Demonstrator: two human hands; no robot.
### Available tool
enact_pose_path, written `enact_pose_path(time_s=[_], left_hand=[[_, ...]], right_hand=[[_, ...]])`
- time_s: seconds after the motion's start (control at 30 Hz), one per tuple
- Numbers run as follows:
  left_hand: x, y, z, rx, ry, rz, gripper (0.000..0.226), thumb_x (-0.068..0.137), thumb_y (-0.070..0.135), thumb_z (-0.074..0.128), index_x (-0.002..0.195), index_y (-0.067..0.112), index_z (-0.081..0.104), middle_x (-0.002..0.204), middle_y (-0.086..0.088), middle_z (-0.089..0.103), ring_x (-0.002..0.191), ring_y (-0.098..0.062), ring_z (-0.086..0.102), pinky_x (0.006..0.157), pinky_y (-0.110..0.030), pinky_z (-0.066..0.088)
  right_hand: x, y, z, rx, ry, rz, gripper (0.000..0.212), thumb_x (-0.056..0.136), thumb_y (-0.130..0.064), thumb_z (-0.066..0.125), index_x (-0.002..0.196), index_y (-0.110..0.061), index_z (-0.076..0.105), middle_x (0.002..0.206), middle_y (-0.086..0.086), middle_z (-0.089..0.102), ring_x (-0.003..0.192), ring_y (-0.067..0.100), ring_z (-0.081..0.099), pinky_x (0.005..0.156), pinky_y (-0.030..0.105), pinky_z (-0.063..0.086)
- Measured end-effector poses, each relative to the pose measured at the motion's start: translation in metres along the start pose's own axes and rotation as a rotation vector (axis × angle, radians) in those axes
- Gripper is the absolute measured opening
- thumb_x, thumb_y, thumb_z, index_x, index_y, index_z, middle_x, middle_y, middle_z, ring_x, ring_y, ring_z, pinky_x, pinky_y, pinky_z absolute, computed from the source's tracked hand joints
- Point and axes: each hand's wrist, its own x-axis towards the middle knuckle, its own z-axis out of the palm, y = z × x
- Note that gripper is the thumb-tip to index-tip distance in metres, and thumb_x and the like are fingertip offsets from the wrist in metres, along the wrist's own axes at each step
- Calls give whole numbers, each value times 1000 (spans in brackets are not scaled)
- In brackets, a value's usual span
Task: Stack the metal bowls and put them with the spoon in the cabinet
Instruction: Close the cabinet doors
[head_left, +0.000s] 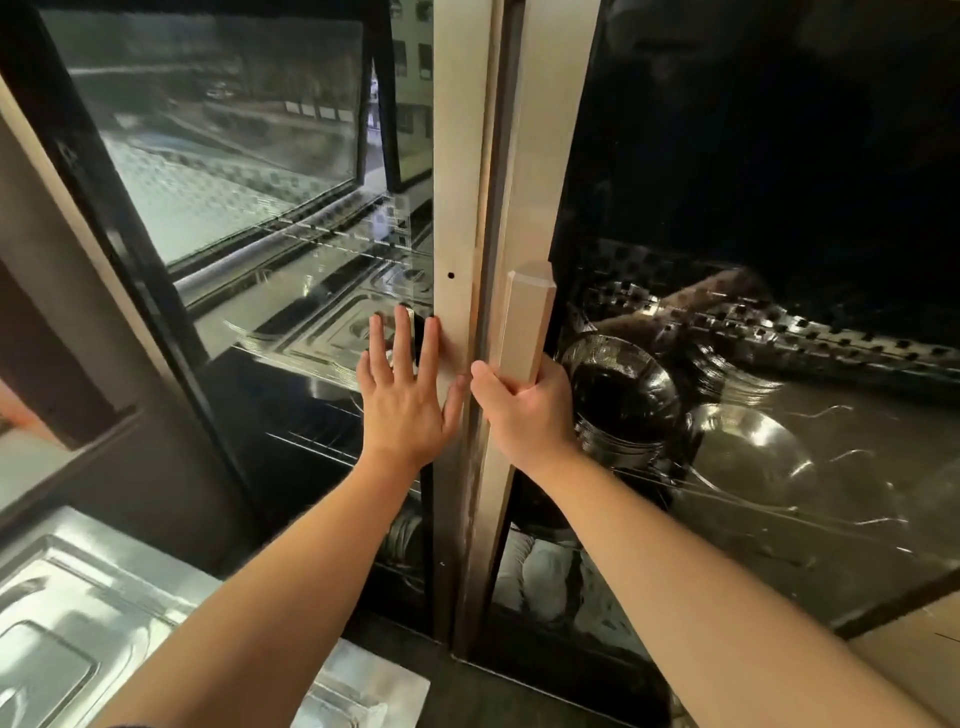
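The left hand (402, 400) lay flat, fingers spread, on the left door (457, 218) of the cabinet; the right hand (524, 410) was clamped around the right door's handle (524, 322). Stacked metal bowls (623, 395) sat behind the glass (spoon not discernible). A hasty swing risked pinching the left thumb at the seam or jolting the stack.

Both bare forearms reach forward toward the door handle (524, 325). The left hand (408, 395) lies flat with fingers spread, just left of the handle. The right hand (524, 402) is curled around the handle's lower end, thumb toward the left hand.
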Motion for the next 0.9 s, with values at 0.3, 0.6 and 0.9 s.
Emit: enact_pose_path(time_s=[0.3, 0.6, 0.9], left_hand=[[3, -8, 12, 39, 42, 6, 81, 97, 62, 30, 159, 23, -7, 167, -18, 4, 153, -43, 2, 113, -62, 21], [-4, -2, -21, 56, -115, 46, 87, 95, 63, 37, 160, 22, -4, 168, -17, -1, 153, -43, 0, 114, -61, 28], [6, 10, -101, -49, -211, 11, 51, 89, 60, 48, 124, 24, 61, 121, -5, 67, 110, -27, 64, 86, -44, 57]], right_hand=[[11, 16, 0, -39, 28, -38, 33, 81, -37, 64, 99, -10, 72, 83, -17, 70, 83, 7, 72, 73, 24, 59], [7, 9, -3, -235, 38, 68, 29, 80, -48, 61, 98, -28, 73, 87, -19, 71, 88, 4, 70, 77, 31, 60], [-2, -50, -34, -598, -315, 397, 41, 63, -80, 63, 80, -44, 67, 74, -17, 68, 71, 7, 67, 58, 31, 57]])
